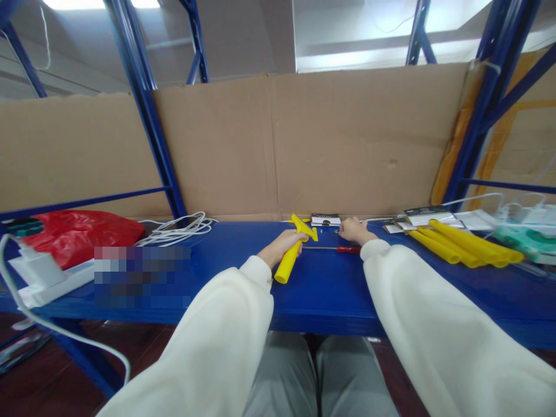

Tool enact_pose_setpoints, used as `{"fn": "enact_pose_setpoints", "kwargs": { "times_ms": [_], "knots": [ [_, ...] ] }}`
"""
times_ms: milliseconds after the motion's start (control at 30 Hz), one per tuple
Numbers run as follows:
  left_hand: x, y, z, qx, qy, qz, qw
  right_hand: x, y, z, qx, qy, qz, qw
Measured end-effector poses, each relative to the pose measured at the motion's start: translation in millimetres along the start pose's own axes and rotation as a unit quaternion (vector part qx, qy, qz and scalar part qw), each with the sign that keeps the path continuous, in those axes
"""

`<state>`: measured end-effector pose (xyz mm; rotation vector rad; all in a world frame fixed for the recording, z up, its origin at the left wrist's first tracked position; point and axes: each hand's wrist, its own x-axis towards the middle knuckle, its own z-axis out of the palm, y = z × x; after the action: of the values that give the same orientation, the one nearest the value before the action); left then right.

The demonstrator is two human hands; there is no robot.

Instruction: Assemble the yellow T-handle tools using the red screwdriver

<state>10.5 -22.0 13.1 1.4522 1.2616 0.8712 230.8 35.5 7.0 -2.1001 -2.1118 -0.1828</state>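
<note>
Yellow tool (pixel 285 267) with thick tubular handle, aslant in the left hand (pixel 278 247), head uppermost.

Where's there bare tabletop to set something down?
Bare blue table shows on the near side of the screwdriver, between the left hand's yellow piece and the right sleeve; also between the white cable coil and left hand. Crowded: far right, with yellow tubes and packets.
</note>
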Motion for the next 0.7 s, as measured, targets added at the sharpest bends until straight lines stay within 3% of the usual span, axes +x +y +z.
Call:
{"fn": "enact_pose_setpoints", "kwargs": {
  "times_ms": [133,267,500,700],
  "knots": [
    [2,4,3,-0.029,0.000,-0.001,1.000,-5,-1,-5,0.003,0.035,0.005,0.999],
    [7,16,21,-0.060,0.020,-0.028,0.998,-11,1,-11,0.031,0.068,0.023,0.997],
    [23,38,53,-0.146,0.020,-0.089,0.985,-19,3,-13,0.084,0.068,0.069,0.992],
    [32,35,64,-0.168,0.043,-0.112,0.978,-21,-1,-14,0.086,0.073,0.061,0.992]
  ]
}}
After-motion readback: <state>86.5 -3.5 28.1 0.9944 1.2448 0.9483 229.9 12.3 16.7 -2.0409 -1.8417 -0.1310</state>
